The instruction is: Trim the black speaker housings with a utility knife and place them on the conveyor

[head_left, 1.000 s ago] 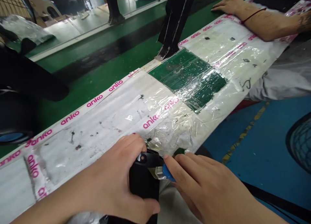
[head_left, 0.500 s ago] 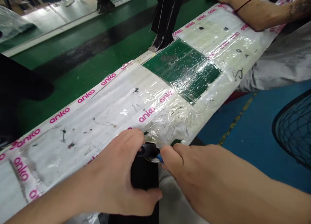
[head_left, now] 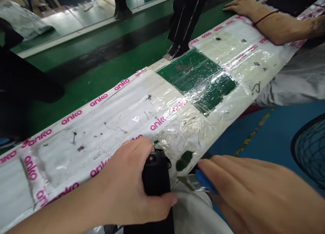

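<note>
My left hand [head_left: 129,190] is wrapped around a black handheld device [head_left: 156,174] at the near edge of a long white bench [head_left: 101,125] covered in clear tape and pink "anko" tape. My right hand [head_left: 243,190] grips a blue-handled cutter [head_left: 199,183], its metal blade pointing left, a little to the right of the device and just off the bench's edge. A dark green patch [head_left: 185,159] shows through the torn wrap between the two hands.
A green taped panel [head_left: 198,78] lies further along the bench. Another person's forearm and hand [head_left: 266,19] rest on the far right end. Green floor lies to the left, blue floor and a round fan grille [head_left: 311,149] to the right.
My right hand has pulled the cutter away to the right from the black device. The left hand has kept its hold; the view has shifted slightly.
</note>
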Action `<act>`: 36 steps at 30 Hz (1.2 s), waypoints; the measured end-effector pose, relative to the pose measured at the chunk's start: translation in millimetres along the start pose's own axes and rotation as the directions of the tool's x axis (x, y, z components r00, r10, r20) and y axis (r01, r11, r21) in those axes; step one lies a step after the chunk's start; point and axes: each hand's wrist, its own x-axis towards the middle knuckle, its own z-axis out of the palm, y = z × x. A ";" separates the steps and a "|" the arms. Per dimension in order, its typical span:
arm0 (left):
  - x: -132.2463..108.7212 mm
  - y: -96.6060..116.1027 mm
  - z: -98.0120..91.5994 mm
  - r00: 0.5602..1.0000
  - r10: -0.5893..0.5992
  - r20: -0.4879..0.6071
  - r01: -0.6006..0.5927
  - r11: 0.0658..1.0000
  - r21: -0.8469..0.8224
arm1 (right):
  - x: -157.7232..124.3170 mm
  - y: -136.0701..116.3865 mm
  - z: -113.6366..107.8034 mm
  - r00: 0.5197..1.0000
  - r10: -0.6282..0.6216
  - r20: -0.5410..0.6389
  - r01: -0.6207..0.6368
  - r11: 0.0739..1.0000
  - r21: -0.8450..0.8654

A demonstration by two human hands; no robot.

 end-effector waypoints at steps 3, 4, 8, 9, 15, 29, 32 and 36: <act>-0.3 4.1 0.8 1.000 -0.021 -0.013 0.021 1.000 0.001 | 20.1 -16.2 13.7 0.998 -0.052 -0.017 0.053 0.998 0.044; -0.3 4.8 0.9 1.000 -0.027 -0.014 0.027 1.000 -0.001 | 24.3 -18.4 17.3 0.999 -0.040 -0.021 0.041 0.998 0.055; 2.3 5.9 0.5 0.999 -0.029 -0.016 0.028 0.999 -0.020 | 28.6 -17.7 26.8 1.000 -0.008 -0.003 0.008 0.997 0.082; 3.5 6.1 0.1 1.000 -0.026 -0.016 0.025 0.999 -0.025 | 28.4 -17.0 28.0 1.000 -0.013 0.000 0.012 0.997 0.077; 6.8 5.6 -1.7 1.000 -0.003 -0.018 0.002 1.000 -0.030 | 29.9 -19.1 28.8 1.000 -0.024 0.003 0.024 0.998 0.065; 8.3 5.9 -1.6 1.000 0.020 -0.010 -0.020 1.000 -0.020 | 33.9 -19.2 27.3 1.000 -0.019 0.017 0.019 1.000 0.008; 6.6 5.5 0.7 1.000 0.014 -0.004 -0.014 1.000 -0.024 | 33.6 -20.5 31.2 1.000 -0.013 -0.001 0.013 1.000 -0.021; 3.9 5.7 6.0 0.998 0.028 -0.060 -0.028 1.000 0.007 | 36.6 -21.8 31.5 0.999 0.012 0.030 -0.013 1.000 0.026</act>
